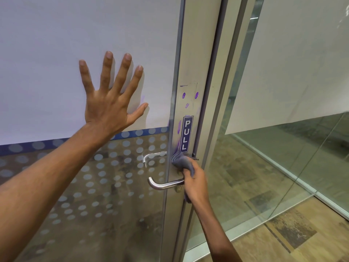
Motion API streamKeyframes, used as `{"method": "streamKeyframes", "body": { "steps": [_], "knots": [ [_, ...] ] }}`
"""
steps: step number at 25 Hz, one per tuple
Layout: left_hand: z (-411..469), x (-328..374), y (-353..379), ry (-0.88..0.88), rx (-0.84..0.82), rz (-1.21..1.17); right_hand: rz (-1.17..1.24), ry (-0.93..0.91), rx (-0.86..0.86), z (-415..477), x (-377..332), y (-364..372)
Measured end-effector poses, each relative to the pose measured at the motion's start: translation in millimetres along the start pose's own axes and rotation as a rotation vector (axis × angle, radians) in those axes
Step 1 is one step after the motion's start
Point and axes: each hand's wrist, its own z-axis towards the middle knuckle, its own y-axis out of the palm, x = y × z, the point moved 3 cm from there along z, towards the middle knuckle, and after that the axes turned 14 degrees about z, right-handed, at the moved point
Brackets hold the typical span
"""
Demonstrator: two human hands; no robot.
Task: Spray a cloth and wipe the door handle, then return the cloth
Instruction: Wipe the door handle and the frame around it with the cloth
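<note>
A steel lever door handle (162,184) juts left from the door's metal stile (190,103). My right hand (195,183) grips a bunched grey cloth (181,160) and presses it against the stile just above the handle's base, under a blue PULL sticker (185,134). My left hand (111,95) lies flat on the frosted glass panel with fingers spread, holding nothing. Purple smudges (189,96) mark the stile above the sticker. No spray bottle is in view.
A second handle (151,156) shows through the dotted glass on the door's far side. To the right stand a clear glass partition (283,167) and its floor rail over wood-pattern flooring (283,237).
</note>
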Motion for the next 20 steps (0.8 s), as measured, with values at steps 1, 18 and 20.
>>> {"method": "streamKeyframes", "body": {
  "steps": [1,18,20],
  "knots": [
    [0.4,-0.2,-0.2,0.003,0.0,0.0,0.197,0.04,0.072,-3.0,2.9,-9.7],
    [-3.0,1.7,-0.2,0.027,0.08,0.107,-0.077,-0.762,0.261,82.0,-141.1,60.0],
    [-3.3,2.2,-0.5,0.027,0.086,0.117,-0.186,-0.781,0.269,84.8,-114.2,60.8]
  ]
}}
